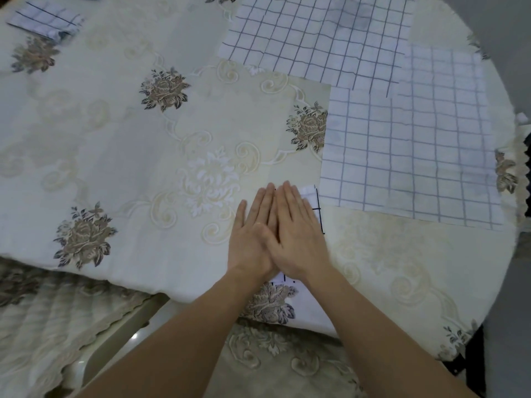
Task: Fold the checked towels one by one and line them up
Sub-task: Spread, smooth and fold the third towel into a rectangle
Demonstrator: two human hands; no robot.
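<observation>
Folded towel (311, 201): small checked piece near the front edge of the table (402, 282), almost wholly covered by my two hands; I see only a strip with dark lines at its right side and a sliver below my wrists.

Left hand (253, 237): flat, palm down, fingers straight and close together, pressing on the folded towel. It grips nothing.

Right hand (298, 234): flat likewise, fingers extended and together, its inner edge overlapping the left hand's. It presses the same towel and holds nothing.

Spread towel, near (408, 156): unfolded, white with a pale blue-grey grid, lying flat just beyond and to the right of the folded towel; its lower left corner comes just beside my right fingertips (287, 186).

Spread towel, far (321, 35): unfolded, darker grid, beyond the near one and partly overlapping its far edge.

Finished towel (46, 20): folded bundle, checked, well apart from the folded towel, at the far left corner of the table.

Tablecloth (143, 153): cream, embroidered with scrolls and brown-grey roses, under everything listed.
</observation>
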